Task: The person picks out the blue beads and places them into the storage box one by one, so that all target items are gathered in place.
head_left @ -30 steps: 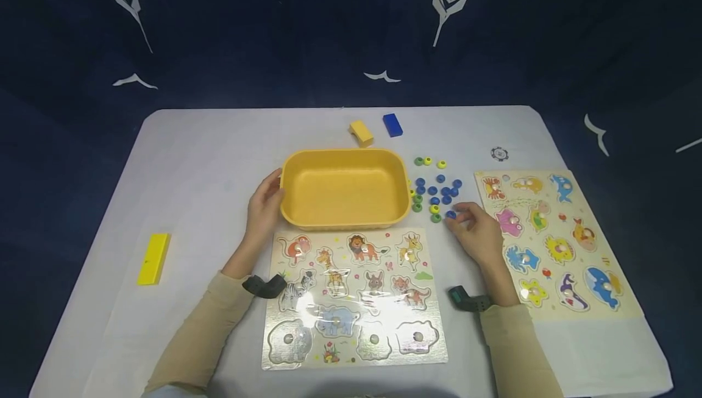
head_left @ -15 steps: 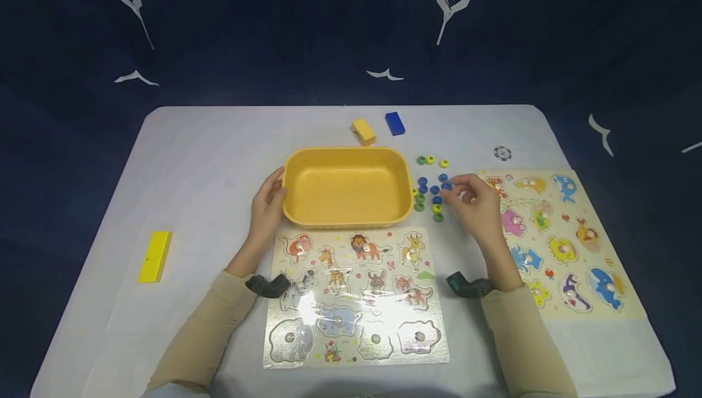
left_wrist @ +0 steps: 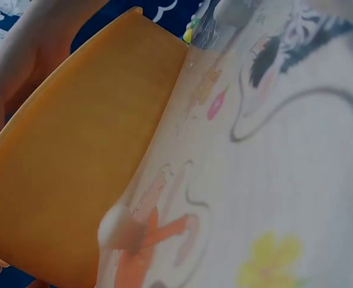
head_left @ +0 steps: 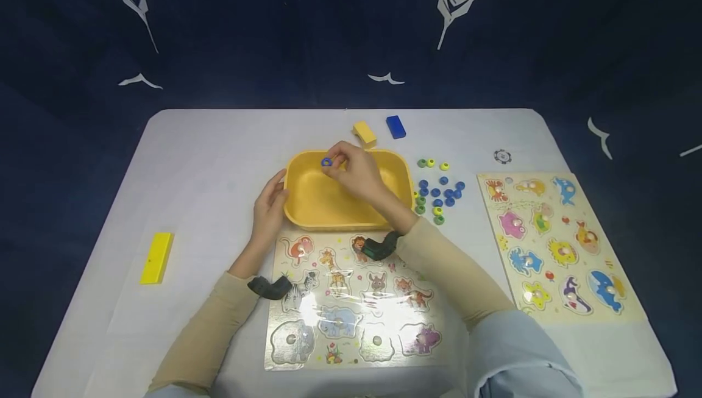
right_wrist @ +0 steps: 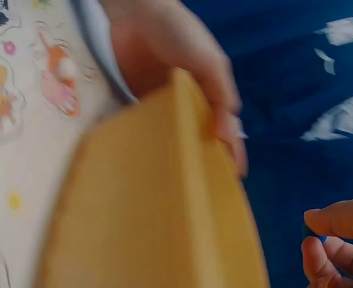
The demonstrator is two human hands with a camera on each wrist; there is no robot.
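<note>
A yellow plastic tray [head_left: 307, 218] stands on the white table, its inside bare where I can see it. My left hand [head_left: 267, 212] holds the tray's left end, fingers and thumb at the rim. Over the tray's back part, my right hand [head_left: 356, 172] pinches a blue bead [head_left: 326, 161] with a hole through it; in the right wrist view the bead [right_wrist: 314, 234] is mostly hidden by the fingertips. Several loose blue beads [head_left: 436, 192] lie right of the tray, among green beads [head_left: 420, 209] and yellow-green beads [head_left: 444, 166].
An animal puzzle board [head_left: 351, 300] lies in front of the tray, under shiny film. At right is a sea-animal puzzle board [head_left: 548, 276]. A yellow block [head_left: 364, 134] and a blue block [head_left: 396, 127] lie behind the tray. Far left lies a long yellow block [head_left: 156, 258].
My right hand has lifted a blue bead from the table and carried it left over the tray. The left hand stays at the tray's left end.
</note>
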